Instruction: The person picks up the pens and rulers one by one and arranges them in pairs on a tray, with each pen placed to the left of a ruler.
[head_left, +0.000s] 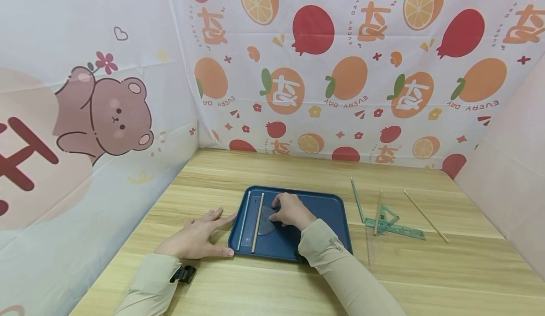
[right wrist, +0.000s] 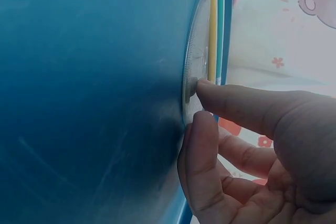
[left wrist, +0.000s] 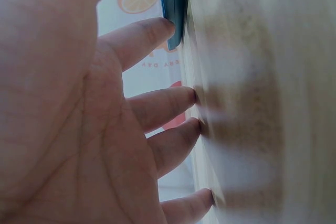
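A clear protractor (head_left: 266,223) lies flat in a dark blue tray (head_left: 323,207), its straight edge beside a plain wooden pencil (head_left: 257,226). My right hand (head_left: 294,210) is over it; in the right wrist view the thumb (right wrist: 210,90) touches its face, and the index fingertip sits close by at its edge, a gap between the two. Left of that pencil lie a clear ruler (head_left: 250,228) and a teal pencil (head_left: 243,226) along the tray's left side. My left hand (head_left: 193,239) rests spread on the table, index finger and thumb against the tray's left rim.
Right of the tray, a green ruler (head_left: 408,231), a green set square (head_left: 393,217), two wooden pencils (head_left: 426,215) and a teal pencil (head_left: 357,201) lie on the wooden table (head_left: 221,283). A clear ruler (head_left: 370,247) lies near them. Printed cloth walls (head_left: 315,117) surround the table.
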Available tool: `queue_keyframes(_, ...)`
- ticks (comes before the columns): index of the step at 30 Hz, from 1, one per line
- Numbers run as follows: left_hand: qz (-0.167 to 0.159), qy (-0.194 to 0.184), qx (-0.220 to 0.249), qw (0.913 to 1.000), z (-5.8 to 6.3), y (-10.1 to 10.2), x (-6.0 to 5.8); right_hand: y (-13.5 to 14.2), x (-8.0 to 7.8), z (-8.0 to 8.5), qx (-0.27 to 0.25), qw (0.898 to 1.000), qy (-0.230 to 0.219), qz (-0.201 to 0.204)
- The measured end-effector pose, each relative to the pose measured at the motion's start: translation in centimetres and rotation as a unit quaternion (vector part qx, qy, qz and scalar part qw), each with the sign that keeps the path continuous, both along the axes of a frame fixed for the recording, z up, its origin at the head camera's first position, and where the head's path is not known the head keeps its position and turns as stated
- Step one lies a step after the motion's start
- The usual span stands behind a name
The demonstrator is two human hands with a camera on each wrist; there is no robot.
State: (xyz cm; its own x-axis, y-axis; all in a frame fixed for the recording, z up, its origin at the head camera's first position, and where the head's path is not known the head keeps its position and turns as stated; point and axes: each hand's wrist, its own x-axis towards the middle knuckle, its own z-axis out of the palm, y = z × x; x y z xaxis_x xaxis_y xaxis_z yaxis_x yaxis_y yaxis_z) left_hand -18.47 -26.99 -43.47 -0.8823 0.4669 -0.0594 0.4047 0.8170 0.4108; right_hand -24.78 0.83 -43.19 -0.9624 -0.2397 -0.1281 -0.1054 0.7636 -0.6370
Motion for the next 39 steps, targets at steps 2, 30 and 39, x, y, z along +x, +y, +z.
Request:
queue_keyframes(2, -0.001, 0.002, 0.001, 1.0, -0.1, 0.0, -0.1, 0.0, 0.0, 0.0, 0.001, 1.0, 0.0, 0.002)
queue_keyframes(30, -0.01, 0.014, 0.004, 0.9998, -0.1, -0.1, 0.0, 3.0, -0.7, 1.2, -0.025, 0.999, -0.025, 0.017)
queue_keyframes(39, -0.01, 0.011, 0.005, 0.9999, -0.2, -0.1, 0.0, 4.1, -0.8, 1.3, -0.021, 0.999, -0.026, 0.018)
